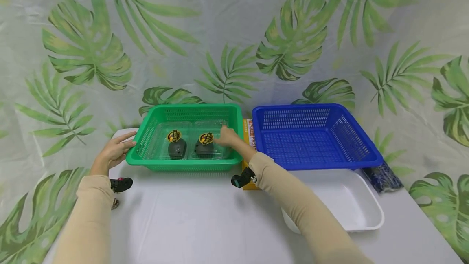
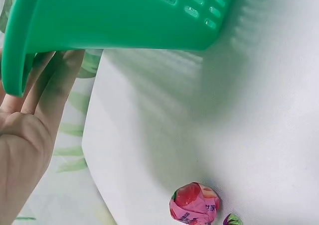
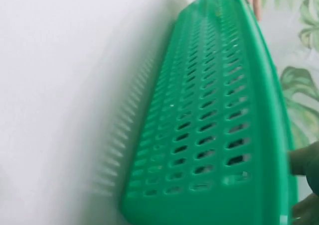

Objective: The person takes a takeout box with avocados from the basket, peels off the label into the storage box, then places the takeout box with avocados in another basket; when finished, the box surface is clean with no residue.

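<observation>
A green basket [image 1: 183,165] stands mid-table and holds two clear plastic boxes, a left box [image 1: 173,144] and a right box [image 1: 207,144]. Each has a dark lump inside and a yellow-and-black label. My left hand [image 1: 115,150] lies against the basket's left rim, its fingers [image 2: 47,93] straight under the lip of the green basket [image 2: 124,16]. My right hand [image 1: 226,137] reaches over the near right corner, and its fingers rest on top of the right box. The right wrist view shows mostly the basket's slotted wall [image 3: 209,125].
An empty blue basket [image 1: 315,156] stands to the right, with a yellow carton [image 1: 248,131] wedged between the two baskets. A white tray [image 1: 366,219] lies in front of it and a dark patterned bag [image 1: 382,176] beside it. A pink wrapped sweet [image 2: 194,206] lies near my left wrist.
</observation>
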`<state>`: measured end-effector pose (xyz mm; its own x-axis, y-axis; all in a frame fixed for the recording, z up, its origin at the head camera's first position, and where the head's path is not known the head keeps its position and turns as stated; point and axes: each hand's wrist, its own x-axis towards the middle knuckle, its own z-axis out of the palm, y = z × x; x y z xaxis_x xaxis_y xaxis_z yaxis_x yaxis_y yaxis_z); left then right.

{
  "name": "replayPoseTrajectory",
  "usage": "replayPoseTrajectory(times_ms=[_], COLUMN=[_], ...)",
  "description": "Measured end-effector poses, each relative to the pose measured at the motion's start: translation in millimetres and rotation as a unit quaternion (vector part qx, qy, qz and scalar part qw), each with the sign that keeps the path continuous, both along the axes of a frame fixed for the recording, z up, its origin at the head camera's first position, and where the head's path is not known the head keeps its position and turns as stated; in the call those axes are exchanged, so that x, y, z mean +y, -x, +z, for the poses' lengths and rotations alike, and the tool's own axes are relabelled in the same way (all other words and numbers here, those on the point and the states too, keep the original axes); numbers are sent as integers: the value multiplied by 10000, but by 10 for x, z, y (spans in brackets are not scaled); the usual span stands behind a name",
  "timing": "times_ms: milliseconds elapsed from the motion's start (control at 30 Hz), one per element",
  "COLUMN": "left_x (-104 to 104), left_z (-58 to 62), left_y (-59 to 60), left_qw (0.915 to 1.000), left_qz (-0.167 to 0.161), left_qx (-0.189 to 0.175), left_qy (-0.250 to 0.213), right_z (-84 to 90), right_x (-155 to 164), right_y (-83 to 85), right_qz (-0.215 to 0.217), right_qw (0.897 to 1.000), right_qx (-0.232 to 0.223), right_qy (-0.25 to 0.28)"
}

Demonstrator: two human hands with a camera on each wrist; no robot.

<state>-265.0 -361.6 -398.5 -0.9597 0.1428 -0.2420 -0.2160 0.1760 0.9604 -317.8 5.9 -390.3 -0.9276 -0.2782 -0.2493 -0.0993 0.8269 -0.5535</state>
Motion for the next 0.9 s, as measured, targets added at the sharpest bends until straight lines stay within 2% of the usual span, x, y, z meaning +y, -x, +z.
replayPoseTrajectory(times_ms=[133, 233, 367, 433, 533, 600, 700, 767, 900], left_x=[-16, -12, 1, 6, 6, 10, 19, 24, 35], left_z=[-25, -21, -3, -1, -15, -24, -33, -35, -24], left_y=[-7, -15, -28, -30, -24, -23, -19, -18, -24], left_qw=[10000, 9999, 9998, 9997, 9997, 9997, 9995, 9994, 9993], left_qz=[-5, -24, -17, 12, 60, 113, 158, 178, 204], left_qx=[9, 22, 40, 42, 39, 39, 66, 82, 77], left_qy=[-88, -101, -177, -223, -216, -219, -255, -286, -292], right_z=[-54, -35, 63, 115, 193, 262, 376, 443, 522], right_x=[-64, -98, -97, -71, -36, -9, 51, 107, 242], right_y=[1, 23, 31, 12, -25, -63, -139, -208, -412], right_qz=[-478, -990, -1485, -1554, -1592, -1640, -1649, -1578, -1258], right_qw=[9983, 9886, 9528, 9377, 9260, 9145, 8909, 8778, 8614], right_qx=[-292, -717, -1383, -1581, -1680, -1726, -1796, -1854, -2013], right_qy=[179, 879, 2257, 2675, 2984, 3271, 3832, 4126, 4490])
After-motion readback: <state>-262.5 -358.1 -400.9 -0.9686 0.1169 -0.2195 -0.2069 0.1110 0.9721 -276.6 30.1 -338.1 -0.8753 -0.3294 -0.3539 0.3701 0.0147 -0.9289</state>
